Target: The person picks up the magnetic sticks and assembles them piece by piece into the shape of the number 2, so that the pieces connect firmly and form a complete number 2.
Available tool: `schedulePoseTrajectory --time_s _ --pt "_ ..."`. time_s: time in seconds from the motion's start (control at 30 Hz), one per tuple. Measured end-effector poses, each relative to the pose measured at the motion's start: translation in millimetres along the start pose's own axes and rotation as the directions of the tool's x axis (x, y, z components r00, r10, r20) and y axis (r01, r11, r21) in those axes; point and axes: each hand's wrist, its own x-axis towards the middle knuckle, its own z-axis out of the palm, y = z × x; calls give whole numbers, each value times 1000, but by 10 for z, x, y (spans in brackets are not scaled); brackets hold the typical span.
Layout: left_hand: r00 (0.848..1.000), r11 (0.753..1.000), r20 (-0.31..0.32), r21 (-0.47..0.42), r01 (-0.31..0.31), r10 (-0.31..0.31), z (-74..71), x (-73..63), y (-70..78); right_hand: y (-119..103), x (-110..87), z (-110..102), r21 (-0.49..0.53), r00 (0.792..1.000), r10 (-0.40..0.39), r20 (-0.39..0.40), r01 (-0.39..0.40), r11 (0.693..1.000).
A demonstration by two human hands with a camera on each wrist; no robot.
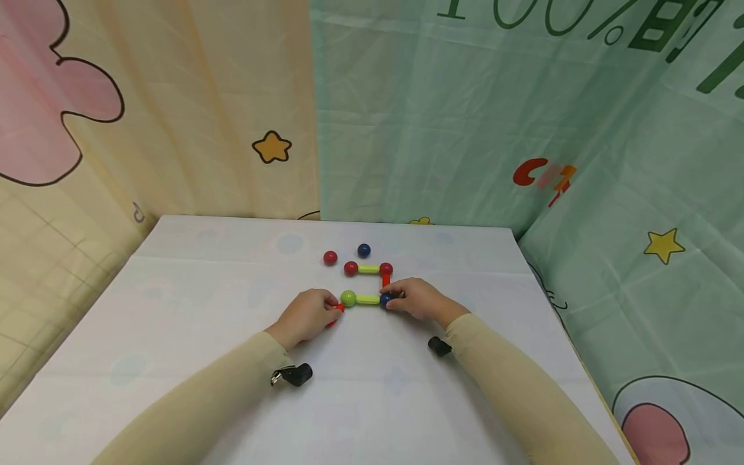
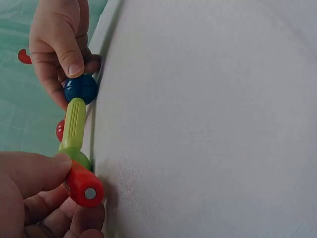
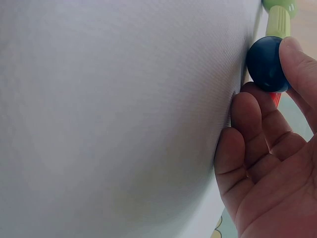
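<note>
My left hand (image 1: 308,314) pinches a red magnetic rod (image 2: 85,184) between thumb and fingers; a round metal disc shows at its near end. The rod's far end is at the light green ball (image 1: 348,298). A yellow-green rod (image 1: 367,299) links that ball to a dark blue ball (image 3: 266,63), which my right hand (image 1: 420,301) grips with thumb and fingers. Behind the blue ball, another red rod (image 1: 386,280) runs to a red ball (image 1: 386,268). From there a second yellow-green rod (image 1: 369,269) leads left to another red ball (image 1: 351,268).
A loose red ball (image 1: 330,258) and a loose dark blue ball (image 1: 363,250) lie farther back on the white-covered table (image 1: 232,271). Printed curtains (image 1: 407,116) stand behind the table's back edge and along its right side. Black wrist devices (image 1: 295,374) hang at both sleeves.
</note>
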Motion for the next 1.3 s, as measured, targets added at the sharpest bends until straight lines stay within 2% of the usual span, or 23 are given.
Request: schedulePoseTrajectory --time_s 0.13,0.53,1.3 --pt "1000 1000 -17 -14 15 -15 45 14 35 -5 -1 -6 6 1000 7 4 -7 1000" --pt "999 998 -44 -58 2 -5 117 6 55 15 12 -4 6 1000 -14 1 14 1000" --pt "1000 989 -11 -148 22 -24 191 13 84 8 -8 18 13 1000 -8 -13 8 1000"
